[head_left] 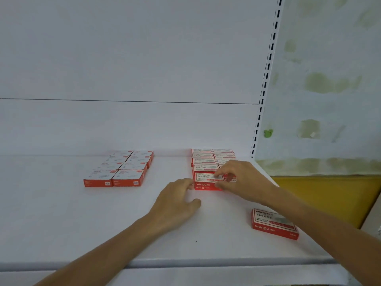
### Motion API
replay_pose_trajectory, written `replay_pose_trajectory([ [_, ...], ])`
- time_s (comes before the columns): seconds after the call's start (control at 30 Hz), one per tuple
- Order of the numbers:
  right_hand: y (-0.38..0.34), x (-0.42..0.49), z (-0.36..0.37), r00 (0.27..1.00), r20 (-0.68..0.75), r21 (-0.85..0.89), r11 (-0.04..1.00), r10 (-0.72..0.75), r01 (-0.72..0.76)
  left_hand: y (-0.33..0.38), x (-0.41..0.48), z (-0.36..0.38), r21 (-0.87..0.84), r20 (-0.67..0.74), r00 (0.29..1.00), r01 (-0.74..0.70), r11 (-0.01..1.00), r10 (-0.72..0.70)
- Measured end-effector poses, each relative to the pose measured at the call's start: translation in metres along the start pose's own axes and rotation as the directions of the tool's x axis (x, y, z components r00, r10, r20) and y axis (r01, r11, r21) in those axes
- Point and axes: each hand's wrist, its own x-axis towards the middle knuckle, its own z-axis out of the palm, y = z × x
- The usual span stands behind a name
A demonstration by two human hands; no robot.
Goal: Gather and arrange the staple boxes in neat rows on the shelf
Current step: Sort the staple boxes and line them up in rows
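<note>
While both arms reach in over the white shelf (61, 213), head view: the right hand (243, 180) is on the front box (207, 178) of the right-hand block (206, 161), forefinger curled over the box's top and thumb against its red front face, a narrow pinch at the box's right end. That hand hides the neighbouring front box in the block's right column. The block stands near the shelf's right end in two columns running back to the rear panel, and looks two boxes high at the front. The left hand (177, 201) holds nothing; its fingers are loosely bent, tips touching the left side of the front box, thumb spread apart near the shelf. A loose box (272, 222) lies flat and slightly skewed near the shelf's front right edge, well apart from the block, just beside the right forearm. A left-hand block (121, 170), two columns, sits well apart to the left. A slotted upright (268, 69) rises at the shelf's right end.
</note>
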Motion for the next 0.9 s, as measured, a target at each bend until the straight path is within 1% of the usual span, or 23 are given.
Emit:
replay_pose_trajectory([
  [0.17, -0.002, 0.004, 0.002, 1.000, -0.015, -0.094, 0.995, 0.021, -0.023, 0.005, -0.002, -0.003, -0.015, -0.011, 1.000, -0.021, 1.000, 0.021],
  [0.4, -0.001, 0.011, 0.004, 0.999, -0.003, -0.092, 0.995, 0.041, -0.041, 0.008, -0.003, -0.007, 0.040, 0.022, 0.997, -0.072, 0.997, 0.071],
  [0.53, 0.000, 0.011, 0.002, 1.000, 0.000, -0.086, 0.996, 0.025, -0.025, 0.017, 0.006, -0.022, -0.060, -0.085, 0.994, -0.070, 0.996, 0.065],
  [0.6, 0.000, 0.008, -0.001, 1.000, 0.002, -0.092, 0.996, 0.015, -0.014, 0.026, 0.009, -0.022, -0.100, -0.118, 0.988, -0.108, 0.989, 0.096],
  [0.67, 0.003, 0.001, -0.004, 1.000, -0.011, -0.101, 0.995, 0.019, -0.020, 0.037, 0.008, -0.016, -0.162, -0.113, 0.982, -0.165, 0.973, 0.148],
  [0.73, 0.008, -0.006, -0.006, 1.000, -0.021, -0.129, 0.992, 0.004, -0.006, 0.047, 0.004, -0.004, -0.216, -0.057, 0.975, -0.221, 0.951, 0.214],
  [0.77, 0.011, -0.010, -0.009, 1.000, -0.027, -0.135, 0.991, 0.001, -0.004, 0.051, 0.002, 0.003, -0.219, -0.005, 0.969, -0.242, 0.945, 0.247],
  [0.83, 0.016, -0.017, -0.017, 0.998, -0.050, -0.098, 0.995, 0.029, -0.034, 0.060, 0.001, 0.016, -0.156, 0.142, 0.947, -0.267, 0.951, 0.289],
  [0.9, 0.023, -0.023, -0.022, 0.996, -0.077, -0.055, 0.997, 0.043, -0.047, 0.066, 0.001, 0.025, -0.092, 0.287, 0.916, -0.264, 0.960, 0.280],
])
